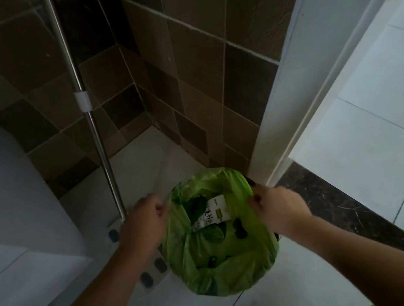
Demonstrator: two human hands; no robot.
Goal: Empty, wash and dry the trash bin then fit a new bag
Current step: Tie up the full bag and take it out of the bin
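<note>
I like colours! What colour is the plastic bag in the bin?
Head view: the thin plastic bin bag is bright green.

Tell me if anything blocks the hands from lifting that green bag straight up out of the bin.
Nothing visible does. The left hand and right hand already pinch the green bag at opposite edges, and the space above it is open. The mop pole stands off to the left.

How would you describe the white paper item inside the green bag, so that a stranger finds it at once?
Start at the brown tiled corner and look down to the floor, where both hands hold the rim of a green bag. Inside its upper half lies a white paper wrapper. It is the only white, printed thing among dark scraps.
</note>
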